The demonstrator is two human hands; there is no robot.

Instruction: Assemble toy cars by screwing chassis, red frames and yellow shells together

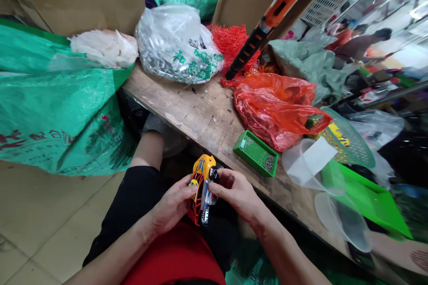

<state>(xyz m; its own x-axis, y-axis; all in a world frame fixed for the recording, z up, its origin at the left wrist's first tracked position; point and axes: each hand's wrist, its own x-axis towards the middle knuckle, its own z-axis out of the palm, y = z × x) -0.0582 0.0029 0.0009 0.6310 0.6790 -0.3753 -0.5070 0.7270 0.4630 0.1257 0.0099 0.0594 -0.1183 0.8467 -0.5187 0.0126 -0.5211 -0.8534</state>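
Note:
Both my hands hold a small toy car (201,187) over my lap, just in front of the wooden table's edge. The toy has a yellow top, a red cage-like body and grey parts. My left hand (174,205) grips its left side with the thumb on the red part. My right hand (236,191) pinches its right side near a black wheel at the top. Both hands are closed on the toy.
On the worn wooden table (187,107) lie a green tray of small screws (256,152), a red plastic bag (279,109), a clear bag of metal parts (177,44), an orange-and-black power screwdriver (267,20), clear cups (312,164) and a green basket (347,140). A large green sack (50,98) stands at left.

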